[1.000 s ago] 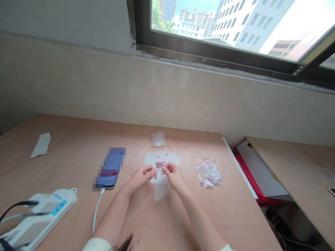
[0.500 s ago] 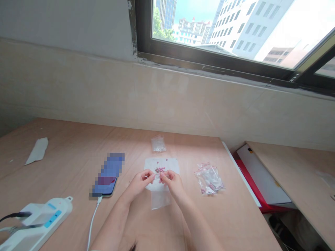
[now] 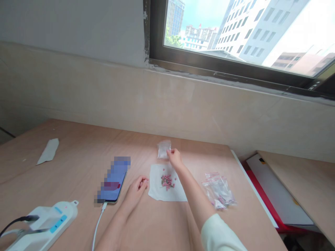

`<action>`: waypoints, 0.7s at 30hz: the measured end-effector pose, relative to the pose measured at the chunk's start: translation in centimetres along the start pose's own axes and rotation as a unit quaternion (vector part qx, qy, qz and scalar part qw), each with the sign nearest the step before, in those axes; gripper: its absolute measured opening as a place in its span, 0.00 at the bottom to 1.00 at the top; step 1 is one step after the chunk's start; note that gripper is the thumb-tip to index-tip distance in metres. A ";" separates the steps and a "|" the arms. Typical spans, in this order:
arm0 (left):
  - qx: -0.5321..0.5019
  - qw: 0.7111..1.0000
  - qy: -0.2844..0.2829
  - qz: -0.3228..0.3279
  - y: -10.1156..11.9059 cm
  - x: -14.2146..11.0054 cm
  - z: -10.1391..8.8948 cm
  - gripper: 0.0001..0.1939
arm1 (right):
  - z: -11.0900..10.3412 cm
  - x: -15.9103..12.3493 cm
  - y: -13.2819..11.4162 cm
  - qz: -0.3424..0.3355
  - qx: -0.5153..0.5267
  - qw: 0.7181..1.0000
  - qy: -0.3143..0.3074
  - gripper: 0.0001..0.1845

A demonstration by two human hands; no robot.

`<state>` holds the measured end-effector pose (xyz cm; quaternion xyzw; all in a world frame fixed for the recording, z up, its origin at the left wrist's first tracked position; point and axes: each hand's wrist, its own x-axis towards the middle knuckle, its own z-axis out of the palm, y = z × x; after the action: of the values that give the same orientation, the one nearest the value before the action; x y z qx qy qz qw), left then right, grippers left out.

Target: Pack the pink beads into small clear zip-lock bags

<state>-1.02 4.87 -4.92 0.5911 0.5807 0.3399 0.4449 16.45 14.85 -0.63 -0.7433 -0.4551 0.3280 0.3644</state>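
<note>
Head view, wooden table (image 3: pixel 86 146), beads (image 3: pixel 168 181) on sheet (image 3: pixel 156 190), beige wall (image 3: pixel 104 97), window (image 3: pixel 240 38)

The right hand (image 3: pixel 175 158) is carried from the white sheet (image 3: pixel 156 193) to the clear bag (image 3: pixel 162 150) near the desk's (image 3: pixel 78 146) far edge, fingertips placed at the bag's right side. The left hand (image 3: pixel 138 184) is withdrawn, curled, beside the sheet's left edge. A larger bead pile (image 3: pixel 167 182) is exposed; the transparent piece is removed from the sheet's near edge.

A dark-framed window (image 3: pixel 235 42) tops the beige wall (image 3: pixel 125 99).
</note>
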 end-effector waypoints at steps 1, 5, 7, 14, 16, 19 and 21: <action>0.009 1.000 0.002 0.005 -0.1 0.0 0.1 0.14 | -0.1 0.2 0.1 0.001 -0.020 1.000 0.023 0.07; 0.020 1.000 0.006 0.010 -0.3 -0.1 0.2 0.13 | -3.4 -2.3 3.6 -0.064 -0.179 0.967 0.168 0.13; 0.018 1.000 0.007 0.011 -0.4 -0.2 0.2 0.13 | -5.9 -4.8 6.4 -0.058 -0.257 0.935 0.238 0.16; 0.014 1.000 -0.008 0.018 -0.2 -0.4 0.3 0.10 | -10.3 -10.9 13.3 -0.048 -0.370 0.901 0.224 0.12; -0.003 1.000 -0.017 0.018 -0.3 -0.4 0.2 0.10 | -10.7 -11.3 13.7 -0.049 -0.350 0.913 0.204 0.13; -0.047 0.999 -0.018 0.002 -0.4 -0.4 0.1 0.10 | -11.3 -11.4 12.6 -0.052 -0.295 0.930 0.215 0.13; -0.084 0.996 -0.013 -0.009 0.2 -0.4 0.2 0.11 | -11.3 -11.7 11.0 -0.085 -0.245 0.939 0.224 0.12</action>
<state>-0.79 4.43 -4.72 0.5502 0.5499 0.3759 0.5036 26.22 -2.12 -2.21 -0.8225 -0.4895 -0.0009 0.2897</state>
